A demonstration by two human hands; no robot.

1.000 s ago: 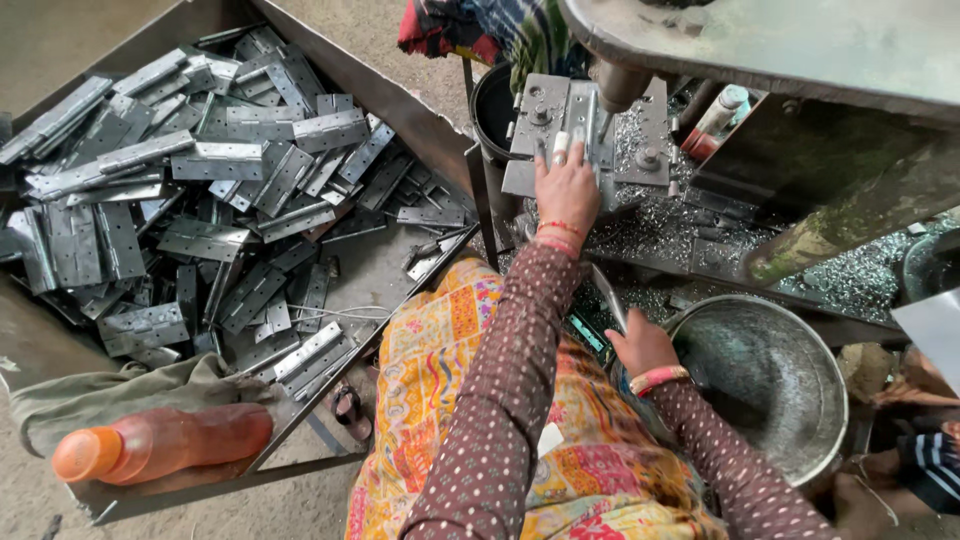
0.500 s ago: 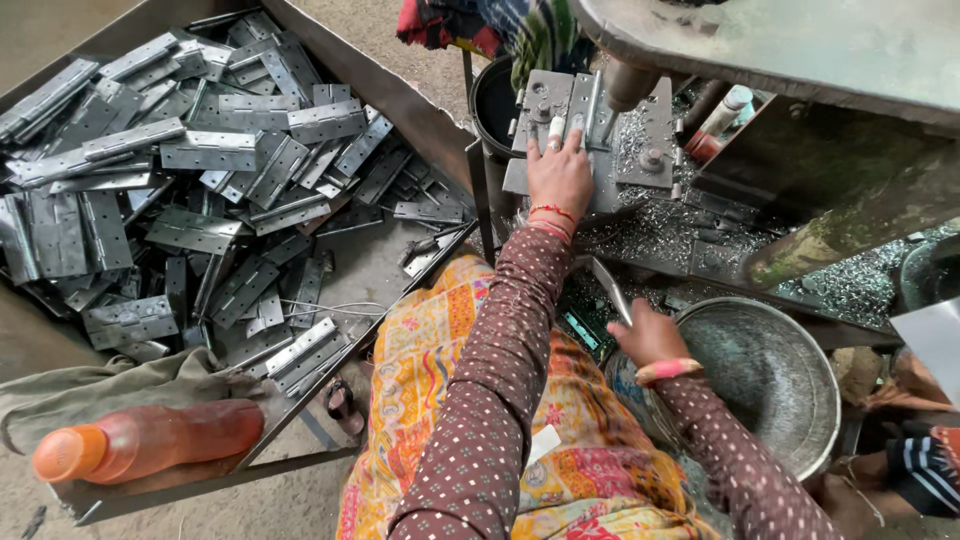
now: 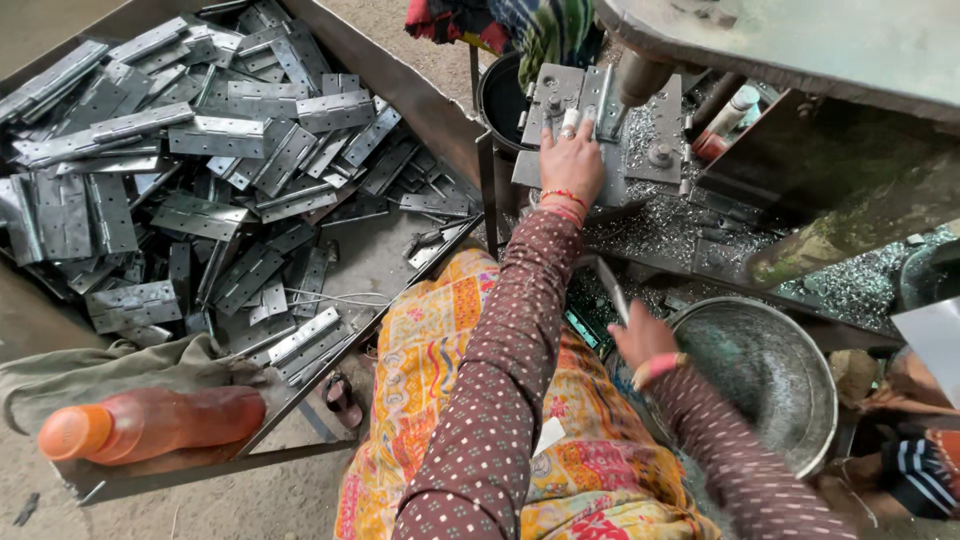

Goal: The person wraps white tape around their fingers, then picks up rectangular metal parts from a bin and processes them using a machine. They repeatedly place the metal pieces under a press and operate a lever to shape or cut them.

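Observation:
My left hand reaches forward and holds a grey metal hinge flat on the jig plate of a drill press, fingertips beside the drill spindle. My right hand is low by my lap, at the rim of a round metal bowl. It grips a thin flat metal strip that points up and away. Both arms wear dotted maroon sleeves and red bangles.
A large metal tray on the left holds a pile of several grey hinges. An orange bottle and a cloth lie at its near end. Metal shavings cover the press base. A black bucket stands behind; another person sits at right.
My left hand has stayed on the hinge at the drill. My right hand has closed on the thin metal strip, which now sticks up from it.

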